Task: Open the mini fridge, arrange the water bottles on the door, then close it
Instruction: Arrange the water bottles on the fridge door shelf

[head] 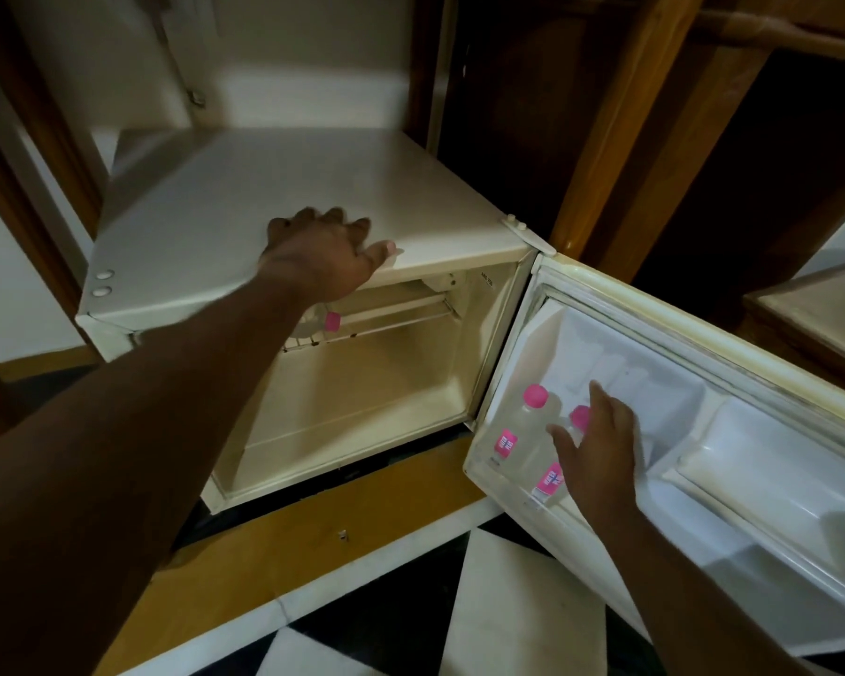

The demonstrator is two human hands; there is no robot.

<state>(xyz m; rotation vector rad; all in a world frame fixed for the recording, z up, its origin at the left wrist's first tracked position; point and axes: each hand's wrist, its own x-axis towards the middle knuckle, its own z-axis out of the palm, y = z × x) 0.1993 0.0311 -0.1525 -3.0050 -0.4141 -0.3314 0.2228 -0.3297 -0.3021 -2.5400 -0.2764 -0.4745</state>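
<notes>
The white mini fridge (313, 187) stands open, its door (732, 431) swung out to the right. My left hand (320, 256) rests flat on the front edge of the fridge top, fingers spread. Two clear water bottles with pink caps stand in the door shelf: the first bottle (523, 431) nearer the hinge, the second bottle (557, 473) right beside it. My right hand (598, 446) is on the second bottle near its cap, fingers loosely spread over it. A third pink-capped bottle (320, 324) lies on the wire rack inside, partly hidden behind my left wrist.
The fridge cavity (362, 397) below the wire rack holds nothing. The fridge sits in a wooden cabinet (606, 139) on a yellow-brown base (313, 534). Black and white floor tiles (459, 617) lie in front. The door shelf to the right of the bottles (776, 480) is free.
</notes>
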